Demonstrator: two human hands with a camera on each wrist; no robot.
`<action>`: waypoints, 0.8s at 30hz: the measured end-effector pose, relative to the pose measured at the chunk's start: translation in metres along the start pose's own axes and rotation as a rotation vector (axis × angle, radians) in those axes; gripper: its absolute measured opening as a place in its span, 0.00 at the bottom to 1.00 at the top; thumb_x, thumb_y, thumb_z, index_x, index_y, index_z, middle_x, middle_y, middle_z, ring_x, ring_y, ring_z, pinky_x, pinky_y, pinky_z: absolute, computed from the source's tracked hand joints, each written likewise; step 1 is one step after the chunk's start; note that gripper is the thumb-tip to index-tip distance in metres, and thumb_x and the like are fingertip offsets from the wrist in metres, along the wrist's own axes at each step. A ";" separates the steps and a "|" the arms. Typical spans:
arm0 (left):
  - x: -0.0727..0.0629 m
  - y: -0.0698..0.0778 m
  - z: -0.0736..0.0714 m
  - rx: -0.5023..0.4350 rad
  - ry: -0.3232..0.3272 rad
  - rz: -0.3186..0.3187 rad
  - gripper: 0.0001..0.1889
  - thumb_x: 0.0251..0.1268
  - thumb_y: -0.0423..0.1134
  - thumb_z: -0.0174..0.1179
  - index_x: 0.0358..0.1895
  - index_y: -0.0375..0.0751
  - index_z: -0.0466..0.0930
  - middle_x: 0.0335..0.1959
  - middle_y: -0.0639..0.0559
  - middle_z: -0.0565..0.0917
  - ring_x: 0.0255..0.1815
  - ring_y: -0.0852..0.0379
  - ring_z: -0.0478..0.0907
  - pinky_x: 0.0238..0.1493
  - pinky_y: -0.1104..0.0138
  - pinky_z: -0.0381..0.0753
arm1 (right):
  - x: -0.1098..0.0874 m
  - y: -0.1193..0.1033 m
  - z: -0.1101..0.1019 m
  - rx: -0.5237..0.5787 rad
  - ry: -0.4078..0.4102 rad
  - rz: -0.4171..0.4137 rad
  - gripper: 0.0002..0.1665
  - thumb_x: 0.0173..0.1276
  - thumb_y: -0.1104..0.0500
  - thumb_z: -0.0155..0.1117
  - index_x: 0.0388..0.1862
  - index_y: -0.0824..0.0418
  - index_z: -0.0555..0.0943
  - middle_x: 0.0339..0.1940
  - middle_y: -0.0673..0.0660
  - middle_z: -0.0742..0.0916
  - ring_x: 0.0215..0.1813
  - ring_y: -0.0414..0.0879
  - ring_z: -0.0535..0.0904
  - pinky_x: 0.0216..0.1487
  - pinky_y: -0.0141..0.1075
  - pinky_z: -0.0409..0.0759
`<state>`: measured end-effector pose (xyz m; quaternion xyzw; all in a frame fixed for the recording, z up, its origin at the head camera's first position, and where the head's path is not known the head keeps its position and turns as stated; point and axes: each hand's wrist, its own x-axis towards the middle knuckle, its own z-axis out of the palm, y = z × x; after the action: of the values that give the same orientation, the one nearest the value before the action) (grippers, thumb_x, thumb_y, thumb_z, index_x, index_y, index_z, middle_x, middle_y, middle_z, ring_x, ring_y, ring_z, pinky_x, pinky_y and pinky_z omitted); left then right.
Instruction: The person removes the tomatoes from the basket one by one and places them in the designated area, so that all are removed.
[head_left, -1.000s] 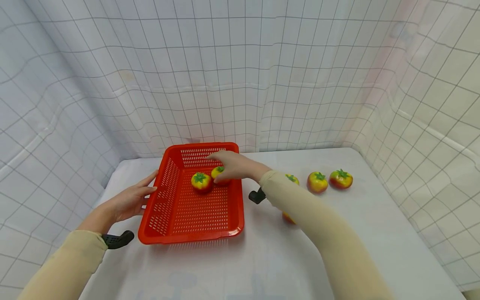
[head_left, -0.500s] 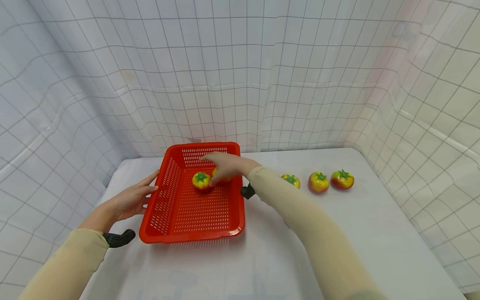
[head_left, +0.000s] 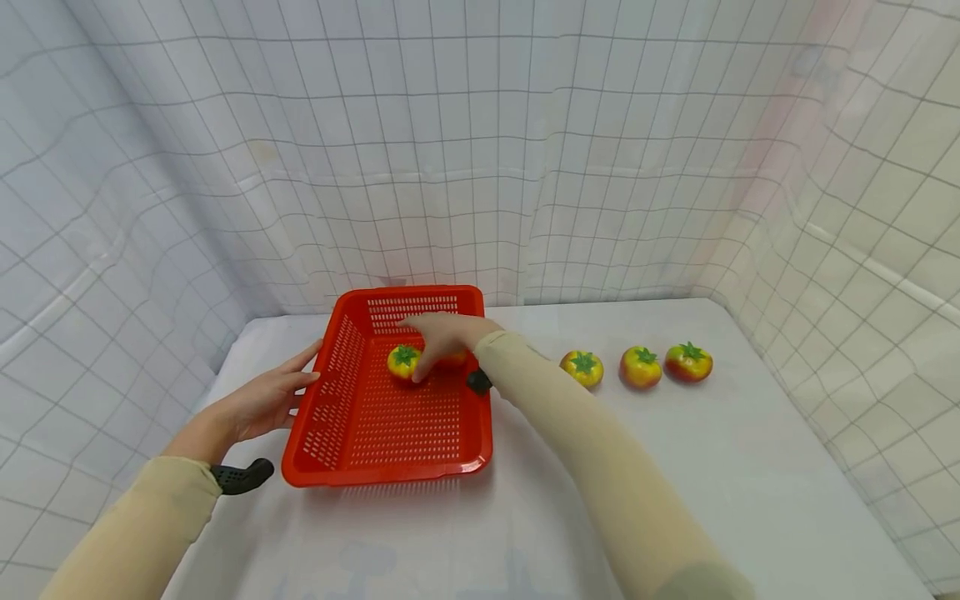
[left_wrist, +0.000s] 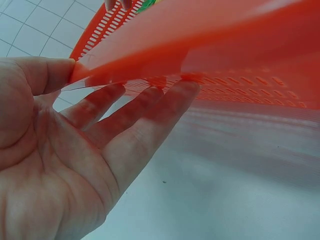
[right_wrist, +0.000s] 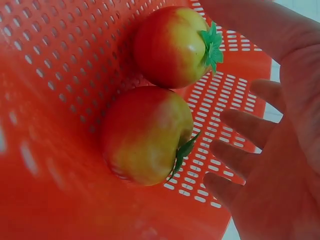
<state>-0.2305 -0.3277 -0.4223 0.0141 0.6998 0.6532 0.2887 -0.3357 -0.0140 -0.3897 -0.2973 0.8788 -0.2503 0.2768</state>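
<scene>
In the head view a red plastic basket (head_left: 397,429) with perforated walls stands on the table. My left hand (head_left: 262,404) holds its left side. In the left wrist view the thumb lies on the rim (left_wrist: 200,37) and the fingertips (left_wrist: 186,90) touch the outer wall below. Inside the basket lie two red-yellow tomatoes with green leafy tops. One tomato (head_left: 405,363) shows left of my right hand (head_left: 442,333); the other tomato (head_left: 454,360) is partly hidden behind it. In the right wrist view the right hand's fingers (right_wrist: 245,127) are spread, apart from both tomatoes (right_wrist: 145,135).
Right of the basket, a tomato (head_left: 582,368), another tomato (head_left: 641,367) and a third tomato (head_left: 688,362) stand in a row on the white table (head_left: 750,467). A grid-patterned white curtain (head_left: 480,167) encloses the back and sides.
My right hand has shifted slightly left and lower inside the basket. Its forearm now covers a tomato seen on the table one second ago and uncovers another. The left hand keeps its place.
</scene>
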 end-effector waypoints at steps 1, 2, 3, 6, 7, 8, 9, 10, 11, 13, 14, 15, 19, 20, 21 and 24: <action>0.000 0.000 0.000 0.003 0.000 0.003 0.39 0.85 0.46 0.45 0.83 0.67 0.28 0.79 0.35 0.54 0.60 0.43 0.79 0.57 0.43 0.80 | 0.001 -0.001 0.000 0.011 -0.003 0.016 0.57 0.57 0.50 0.82 0.82 0.38 0.61 0.78 0.48 0.69 0.74 0.47 0.61 0.73 0.54 0.66; 0.000 0.000 0.000 0.007 -0.003 0.006 0.39 0.85 0.47 0.45 0.83 0.67 0.28 0.79 0.34 0.53 0.61 0.43 0.79 0.57 0.43 0.80 | 0.002 -0.002 0.000 0.018 -0.007 0.032 0.57 0.57 0.50 0.82 0.82 0.38 0.61 0.77 0.47 0.69 0.73 0.46 0.61 0.73 0.54 0.66; -0.001 0.000 0.001 0.009 -0.003 0.009 0.39 0.85 0.47 0.45 0.83 0.67 0.28 0.79 0.34 0.53 0.61 0.42 0.79 0.57 0.43 0.80 | 0.003 -0.003 0.000 0.020 -0.011 0.045 0.57 0.58 0.50 0.82 0.82 0.38 0.61 0.77 0.47 0.69 0.73 0.47 0.62 0.73 0.54 0.66; -0.002 0.001 0.001 0.013 -0.003 0.014 0.39 0.84 0.47 0.46 0.83 0.68 0.27 0.80 0.33 0.53 0.62 0.41 0.78 0.56 0.43 0.80 | 0.007 -0.005 0.001 -0.007 -0.028 0.065 0.55 0.60 0.49 0.80 0.82 0.41 0.61 0.77 0.48 0.69 0.73 0.46 0.62 0.74 0.53 0.64; -0.002 0.001 0.001 0.012 0.000 0.013 0.40 0.84 0.48 0.46 0.83 0.68 0.28 0.79 0.33 0.53 0.62 0.41 0.78 0.56 0.43 0.80 | 0.009 -0.006 0.001 -0.014 -0.035 0.065 0.55 0.61 0.49 0.80 0.82 0.43 0.60 0.77 0.48 0.70 0.72 0.46 0.63 0.74 0.52 0.64; -0.002 0.001 0.001 0.012 0.000 0.013 0.39 0.84 0.47 0.46 0.83 0.68 0.28 0.79 0.33 0.53 0.62 0.40 0.78 0.56 0.43 0.80 | 0.010 -0.007 0.002 -0.016 -0.039 0.069 0.54 0.61 0.49 0.79 0.82 0.44 0.61 0.76 0.49 0.71 0.71 0.46 0.64 0.74 0.51 0.64; -0.002 0.001 0.001 0.012 0.001 0.012 0.39 0.84 0.47 0.46 0.83 0.68 0.28 0.79 0.33 0.53 0.62 0.40 0.78 0.56 0.43 0.80 | 0.012 -0.008 0.003 -0.019 -0.043 0.070 0.53 0.62 0.49 0.79 0.82 0.45 0.61 0.75 0.49 0.71 0.70 0.46 0.65 0.73 0.51 0.65; -0.002 0.000 0.001 0.013 0.000 0.014 0.39 0.85 0.47 0.45 0.83 0.67 0.27 0.80 0.33 0.53 0.62 0.40 0.78 0.56 0.42 0.80 | 0.013 -0.008 0.004 -0.021 -0.044 0.070 0.53 0.62 0.49 0.78 0.82 0.46 0.62 0.74 0.49 0.73 0.69 0.45 0.66 0.72 0.50 0.67; -0.002 0.000 0.001 0.011 0.004 0.010 0.39 0.85 0.47 0.46 0.83 0.68 0.28 0.79 0.33 0.53 0.62 0.40 0.78 0.56 0.42 0.80 | 0.015 -0.009 0.005 -0.021 -0.044 0.072 0.52 0.62 0.48 0.78 0.81 0.46 0.62 0.72 0.48 0.74 0.67 0.45 0.67 0.71 0.49 0.68; -0.002 0.000 0.001 0.007 0.010 0.004 0.39 0.85 0.47 0.46 0.83 0.68 0.28 0.79 0.34 0.54 0.62 0.40 0.78 0.56 0.43 0.80 | 0.019 -0.009 0.008 -0.008 -0.041 0.080 0.51 0.61 0.48 0.79 0.80 0.45 0.64 0.67 0.47 0.76 0.63 0.44 0.69 0.68 0.48 0.71; -0.002 0.000 0.001 0.010 0.007 0.006 0.39 0.85 0.47 0.45 0.83 0.68 0.28 0.79 0.34 0.54 0.62 0.41 0.78 0.56 0.43 0.80 | 0.020 -0.009 0.009 -0.004 -0.035 0.086 0.50 0.61 0.49 0.79 0.79 0.44 0.65 0.65 0.46 0.77 0.62 0.44 0.69 0.66 0.48 0.72; -0.001 -0.001 0.001 0.011 0.006 0.006 0.39 0.85 0.47 0.45 0.83 0.68 0.28 0.79 0.34 0.54 0.62 0.41 0.78 0.56 0.43 0.80 | 0.022 -0.009 0.010 0.003 -0.030 0.094 0.49 0.60 0.49 0.79 0.79 0.43 0.66 0.63 0.45 0.77 0.61 0.43 0.69 0.65 0.47 0.73; -0.001 -0.001 0.001 0.011 0.001 0.007 0.39 0.84 0.47 0.46 0.83 0.68 0.28 0.79 0.34 0.54 0.62 0.41 0.78 0.57 0.43 0.80 | 0.025 -0.005 0.014 0.029 -0.018 0.129 0.48 0.59 0.51 0.81 0.77 0.43 0.68 0.59 0.44 0.78 0.60 0.44 0.70 0.62 0.47 0.75; -0.001 -0.001 0.001 0.013 -0.002 0.010 0.39 0.84 0.47 0.46 0.83 0.68 0.28 0.80 0.34 0.53 0.62 0.41 0.78 0.57 0.43 0.80 | 0.026 -0.004 0.015 0.027 -0.016 0.130 0.48 0.59 0.51 0.81 0.76 0.44 0.68 0.59 0.44 0.78 0.60 0.44 0.71 0.62 0.47 0.75; -0.001 -0.001 0.001 0.010 0.000 0.009 0.39 0.84 0.48 0.46 0.83 0.68 0.28 0.79 0.34 0.54 0.62 0.42 0.78 0.57 0.44 0.80 | 0.026 -0.003 0.015 0.025 -0.015 0.130 0.47 0.59 0.51 0.81 0.76 0.44 0.69 0.59 0.45 0.78 0.59 0.44 0.71 0.62 0.47 0.75; 0.000 -0.001 0.001 0.008 0.001 0.007 0.39 0.84 0.48 0.46 0.83 0.68 0.29 0.79 0.34 0.54 0.61 0.41 0.78 0.57 0.43 0.80 | 0.027 -0.001 0.016 0.007 -0.008 0.116 0.47 0.60 0.52 0.80 0.76 0.48 0.69 0.60 0.46 0.78 0.60 0.45 0.71 0.62 0.47 0.74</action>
<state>-0.2298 -0.3273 -0.4229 0.0177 0.7024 0.6516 0.2860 -0.3432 -0.0364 -0.4097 -0.2457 0.8926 -0.2358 0.2953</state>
